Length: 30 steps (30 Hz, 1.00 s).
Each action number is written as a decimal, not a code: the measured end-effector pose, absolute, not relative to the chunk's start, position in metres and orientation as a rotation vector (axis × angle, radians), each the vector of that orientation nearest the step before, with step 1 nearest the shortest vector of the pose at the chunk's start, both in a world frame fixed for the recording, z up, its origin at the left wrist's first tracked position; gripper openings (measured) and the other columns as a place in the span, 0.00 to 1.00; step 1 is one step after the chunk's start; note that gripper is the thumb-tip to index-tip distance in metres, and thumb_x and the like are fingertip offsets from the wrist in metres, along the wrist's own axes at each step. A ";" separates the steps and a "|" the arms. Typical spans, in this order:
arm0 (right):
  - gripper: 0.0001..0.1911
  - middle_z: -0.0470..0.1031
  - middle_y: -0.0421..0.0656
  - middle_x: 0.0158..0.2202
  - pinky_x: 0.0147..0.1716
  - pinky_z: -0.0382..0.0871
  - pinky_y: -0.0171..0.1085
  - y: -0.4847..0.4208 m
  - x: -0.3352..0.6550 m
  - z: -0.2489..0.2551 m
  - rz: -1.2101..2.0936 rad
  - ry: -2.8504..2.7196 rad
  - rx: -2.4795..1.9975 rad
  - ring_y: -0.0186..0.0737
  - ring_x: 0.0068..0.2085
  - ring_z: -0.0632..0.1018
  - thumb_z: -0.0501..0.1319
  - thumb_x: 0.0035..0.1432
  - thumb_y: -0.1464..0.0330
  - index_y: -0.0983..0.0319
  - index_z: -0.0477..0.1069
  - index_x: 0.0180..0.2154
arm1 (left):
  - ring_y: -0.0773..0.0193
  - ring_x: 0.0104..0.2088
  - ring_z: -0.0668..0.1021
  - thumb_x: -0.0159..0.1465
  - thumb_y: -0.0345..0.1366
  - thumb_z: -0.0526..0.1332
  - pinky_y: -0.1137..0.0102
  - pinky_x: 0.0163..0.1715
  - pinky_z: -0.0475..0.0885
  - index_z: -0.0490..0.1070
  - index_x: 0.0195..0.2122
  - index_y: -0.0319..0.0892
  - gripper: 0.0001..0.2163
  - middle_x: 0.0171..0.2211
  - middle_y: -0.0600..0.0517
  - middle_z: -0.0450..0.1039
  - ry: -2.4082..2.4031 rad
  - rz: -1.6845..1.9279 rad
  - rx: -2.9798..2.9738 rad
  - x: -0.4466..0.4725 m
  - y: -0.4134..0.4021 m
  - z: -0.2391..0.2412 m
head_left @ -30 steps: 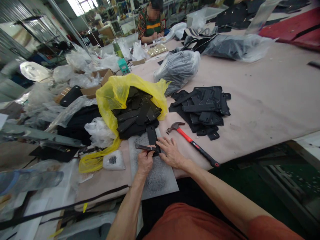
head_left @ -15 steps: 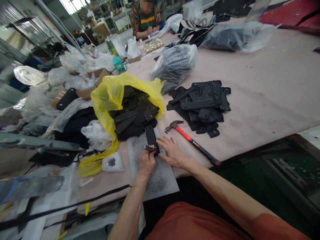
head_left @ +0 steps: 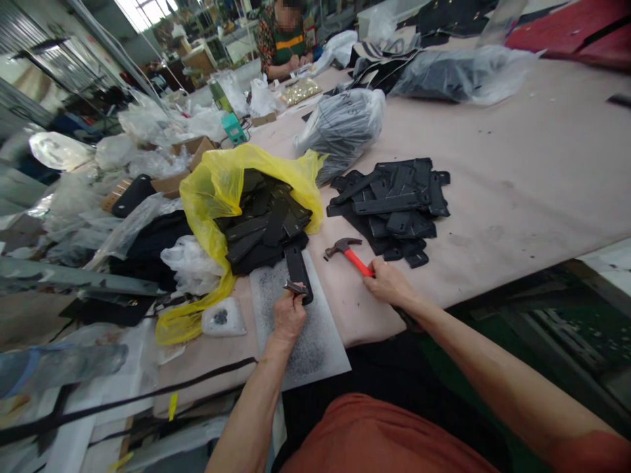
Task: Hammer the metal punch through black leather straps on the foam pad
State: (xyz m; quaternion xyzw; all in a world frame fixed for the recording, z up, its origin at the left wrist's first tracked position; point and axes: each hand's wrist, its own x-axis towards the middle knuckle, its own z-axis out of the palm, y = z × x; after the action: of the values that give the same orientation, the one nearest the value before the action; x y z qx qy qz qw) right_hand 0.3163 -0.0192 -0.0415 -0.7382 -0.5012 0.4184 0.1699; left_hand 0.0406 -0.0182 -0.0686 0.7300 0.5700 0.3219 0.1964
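over the speckled board, the left hand grips a metal tool by a black strip's near end. right of the board, the right hand grasps a hammer; beyond the board sits a yellow bag.

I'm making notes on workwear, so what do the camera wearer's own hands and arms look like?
The left hand and right hand are ungloved. The left forearm and right forearm are uncovered. A rust-orange sleeve shows on the right, matching the shirt; the left sleeve is out of view.
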 end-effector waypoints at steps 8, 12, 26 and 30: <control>0.12 0.57 0.33 0.18 0.14 0.50 0.30 -0.026 0.292 -0.002 1.760 -0.784 -1.739 0.27 0.15 0.56 0.49 0.63 0.64 0.60 0.59 0.28 | 0.54 0.38 0.80 0.62 0.31 0.55 0.61 0.41 0.75 0.73 0.43 0.43 0.10 0.36 0.47 0.79 1.619 0.803 2.086 0.041 -0.019 -0.065; 0.16 0.60 0.34 0.20 0.17 0.53 0.31 -0.034 0.290 0.074 1.108 -1.228 -1.558 0.29 0.18 0.61 0.51 0.65 0.55 0.59 0.62 0.30 | 0.54 0.37 0.80 0.62 0.30 0.55 0.61 0.39 0.75 0.72 0.42 0.43 0.10 0.35 0.47 0.78 1.608 0.818 2.106 0.040 -0.021 -0.066; 0.13 0.63 0.36 0.21 0.20 0.51 0.32 -0.051 0.282 0.141 0.079 -1.769 -1.405 0.31 0.18 0.63 0.48 0.68 0.62 0.60 0.61 0.32 | 0.58 0.38 0.79 0.63 0.28 0.55 0.65 0.41 0.73 0.71 0.40 0.42 0.07 0.35 0.48 0.78 1.648 0.746 2.075 0.042 -0.023 -0.061; 0.14 0.60 0.35 0.17 0.18 0.45 0.35 -0.050 0.281 0.136 0.106 -2.085 -1.423 0.31 0.15 0.59 0.50 0.65 0.62 0.59 0.60 0.27 | 0.57 0.38 0.79 0.63 0.28 0.55 0.65 0.40 0.73 0.71 0.39 0.42 0.07 0.36 0.47 0.77 1.652 0.738 2.070 0.043 -0.024 -0.059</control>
State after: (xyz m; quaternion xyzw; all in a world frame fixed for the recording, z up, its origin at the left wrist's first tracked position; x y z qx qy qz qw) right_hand 0.2810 -0.0499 0.1357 -0.5369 -0.7866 0.0399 0.3025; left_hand 0.0431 -0.0237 -0.0586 0.7385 0.5894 0.2633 0.1948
